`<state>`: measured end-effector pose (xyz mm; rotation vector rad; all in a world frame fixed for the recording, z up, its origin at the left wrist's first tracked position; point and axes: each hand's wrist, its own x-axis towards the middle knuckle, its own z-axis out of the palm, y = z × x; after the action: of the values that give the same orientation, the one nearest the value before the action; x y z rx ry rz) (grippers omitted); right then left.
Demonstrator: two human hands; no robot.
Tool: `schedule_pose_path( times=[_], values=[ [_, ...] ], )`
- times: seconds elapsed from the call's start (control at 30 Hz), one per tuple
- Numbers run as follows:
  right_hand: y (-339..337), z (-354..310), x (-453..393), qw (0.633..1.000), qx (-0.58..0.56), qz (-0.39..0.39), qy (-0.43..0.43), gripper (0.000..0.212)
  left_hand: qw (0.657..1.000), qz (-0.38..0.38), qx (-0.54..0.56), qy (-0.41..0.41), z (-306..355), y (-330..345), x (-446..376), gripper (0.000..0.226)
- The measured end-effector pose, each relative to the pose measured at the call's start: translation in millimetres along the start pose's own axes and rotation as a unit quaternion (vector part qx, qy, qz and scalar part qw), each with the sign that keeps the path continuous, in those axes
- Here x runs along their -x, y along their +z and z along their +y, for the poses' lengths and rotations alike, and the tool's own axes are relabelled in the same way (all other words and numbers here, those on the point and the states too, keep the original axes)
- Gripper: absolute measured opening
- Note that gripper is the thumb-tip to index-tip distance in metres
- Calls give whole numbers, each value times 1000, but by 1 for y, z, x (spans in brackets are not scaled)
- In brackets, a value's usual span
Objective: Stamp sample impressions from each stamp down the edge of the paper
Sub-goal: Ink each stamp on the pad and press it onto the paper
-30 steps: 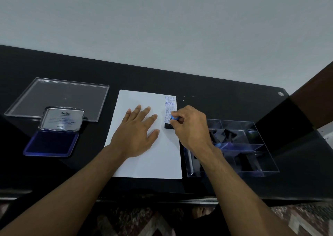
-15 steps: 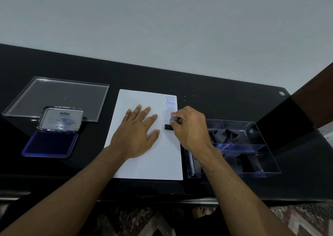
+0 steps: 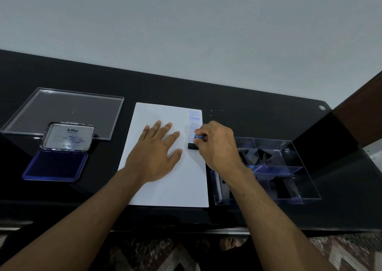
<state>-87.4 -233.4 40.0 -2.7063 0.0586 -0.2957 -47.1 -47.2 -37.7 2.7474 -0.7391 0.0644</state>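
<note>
A white sheet of paper (image 3: 165, 190) lies on the black desk. Down its right edge runs a column of blue impressions (image 3: 194, 124), reading FRAGILE at the top. My left hand (image 3: 157, 155) rests flat on the sheet with fingers spread. My right hand (image 3: 217, 144) grips a stamp (image 3: 193, 145) with a black base and blue handle, its base down on the paper just below the last impression. An open blue ink pad (image 3: 55, 165) with its lid raised sits at the left.
A clear plastic lid (image 3: 62, 109) lies behind the ink pad at the far left. A clear compartment tray (image 3: 289, 173) holding dark stamps stands right of the paper. The desk's front edge is near me; a wall rises behind.
Almost nothing has moved. Both hands stay where they were, the stamp still down on the paper's right edge.
</note>
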Motion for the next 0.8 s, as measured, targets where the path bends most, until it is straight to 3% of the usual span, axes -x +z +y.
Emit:
schedule_pose_path(
  times=[0.2, 0.8],
  values=[
    [-1, 0, 0, 1000, -13, -3, 10, 11, 1000, 4, 1, -2, 1, -1, 0, 82],
    [-4, -3, -3, 999, -15, -16, 32, 17, 1000, -2, 3, -2, 0, -1, 0, 85]
  ],
)
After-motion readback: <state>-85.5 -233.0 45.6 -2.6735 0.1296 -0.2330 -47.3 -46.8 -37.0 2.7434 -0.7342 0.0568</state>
